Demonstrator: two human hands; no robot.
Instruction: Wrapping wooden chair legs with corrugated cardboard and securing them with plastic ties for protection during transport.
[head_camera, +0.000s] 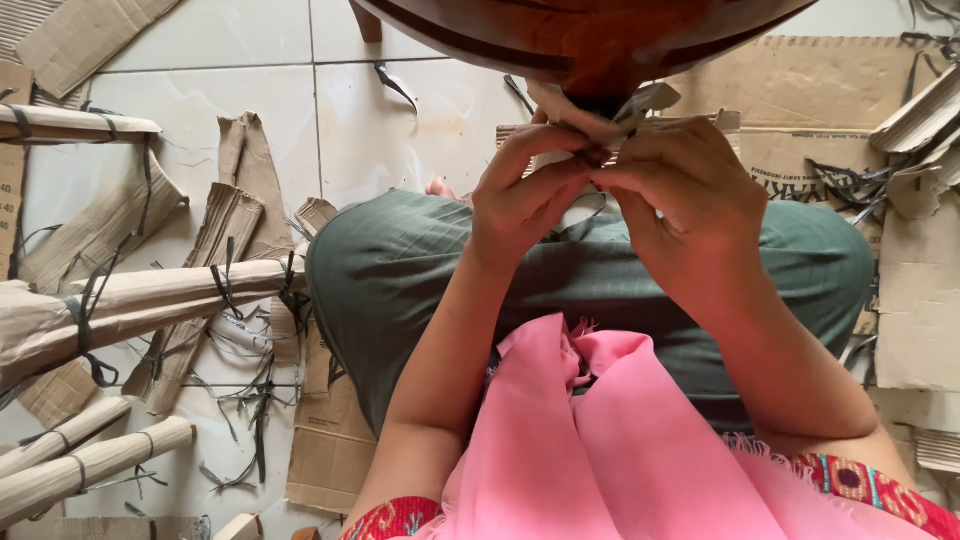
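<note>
A dark polished wooden furniture piece (560, 35) hangs over my lap at the top of the view. Its lower end is wrapped in pale cardboard paper (640, 105). My left hand (525, 195) and my right hand (690, 200) meet just under that end, fingertips pinched together on the wrapping and a thin black strap (598, 155). Which hand grips the strap itself I cannot tell. My green-clad knees (400, 270) lie beneath both hands, and a pink cloth (600, 440) drapes over my lap.
Wooden legs wrapped in cardboard and tied with black straps (150, 295) lie on the white tiled floor at left, more at lower left (90, 460). Torn cardboard sheets (330, 440) and cut strap scraps (250, 400) litter the floor. Flattened boxes (920, 290) lie at right.
</note>
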